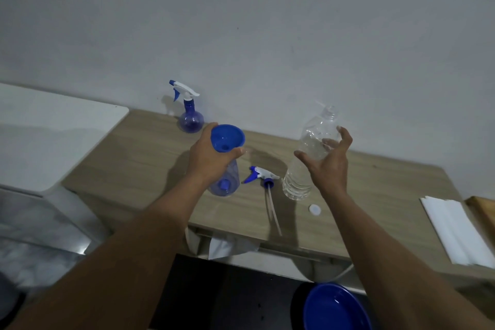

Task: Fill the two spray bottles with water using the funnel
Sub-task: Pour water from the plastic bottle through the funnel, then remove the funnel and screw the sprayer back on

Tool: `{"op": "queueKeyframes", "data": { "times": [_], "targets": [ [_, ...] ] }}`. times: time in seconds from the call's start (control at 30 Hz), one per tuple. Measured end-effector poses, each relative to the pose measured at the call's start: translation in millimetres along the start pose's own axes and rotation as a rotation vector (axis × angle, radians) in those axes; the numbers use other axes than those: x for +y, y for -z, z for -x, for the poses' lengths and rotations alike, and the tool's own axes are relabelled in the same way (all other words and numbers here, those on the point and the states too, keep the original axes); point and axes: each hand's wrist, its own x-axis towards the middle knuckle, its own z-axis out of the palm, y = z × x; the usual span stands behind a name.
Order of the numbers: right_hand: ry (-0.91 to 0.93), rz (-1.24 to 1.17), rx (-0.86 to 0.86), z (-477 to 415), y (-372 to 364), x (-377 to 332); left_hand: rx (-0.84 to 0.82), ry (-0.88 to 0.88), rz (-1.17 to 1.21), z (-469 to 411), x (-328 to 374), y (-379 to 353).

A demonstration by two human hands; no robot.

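Pale scuffed wall (267,21) behind wood-grain table (150,158), dim light.

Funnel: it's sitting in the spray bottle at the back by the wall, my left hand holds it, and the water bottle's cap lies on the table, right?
Not quite. The head view shows the funnel in the near spray bottle, whose sprayer is off, not the back spray bottle. The left hand holds it, and the cap lies on the table.
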Motion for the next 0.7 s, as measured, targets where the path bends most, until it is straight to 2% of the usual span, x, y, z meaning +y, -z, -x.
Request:
{"op": "queueKeyframes", "data": {
  "times": [0.2, 0.3, 0.37, 0.57, 0.63, 0.7],
  "targets": [
    [-0.028, -0.008, -0.059, -2, 13, -10, -0.013, 0.014, 0.005, 1, 2, 1],
    [0.027, -0.012, -0.011, -3, 22, -24, -0.018, 0.015, -0.015, 1, 2, 0],
    [0.105, 0.038, 0.061, -2, 29, -38, -0.032, 0.029, -0.004, 1, 3, 1],
    [0.493, 0.14, 0.268, 14, 21, -100, -0.061, 0.048, 0.019, 5, 8, 5],
    [0.608, 0.136, 0.256, 22, 6, -121, -0.054, 0.046, 0.018, 5, 8, 7],
    [0.641, 0.137, 0.16, 31, -12, -139, -0.059, 0.024, 0.014, 6, 6, 10]
  ]
}}
